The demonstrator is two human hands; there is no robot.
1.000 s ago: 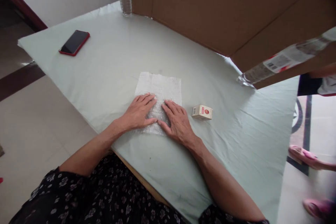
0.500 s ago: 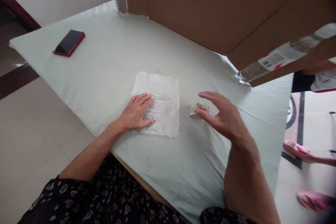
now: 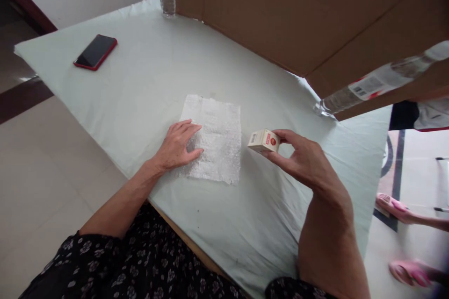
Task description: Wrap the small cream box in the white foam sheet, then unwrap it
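- Head view: the person's right hand (image 3: 305, 159) has its grip clamped on a small cream cardboard box (image 3: 261, 141), just right of a translucent, roughly square bubble-wrap sheet (image 3: 220, 142).
- The left hand (image 3: 176, 145) lies on the sheet's left side, grip spread apart.
- A red-cased black phone (image 3: 95, 52) rests on the pale-green cloth-covered counter (image 3: 140, 84).

1. Right hand (image 3: 308, 161) pinches small printed box (image 3: 261, 141) between thumb and fingers.
2. Left hand (image 3: 176, 146) rests on left side of bubble-wrap sheet (image 3: 221, 142).
3. Red-cased phone (image 3: 95, 52) lies on cloth-covered surface (image 3: 147, 74).
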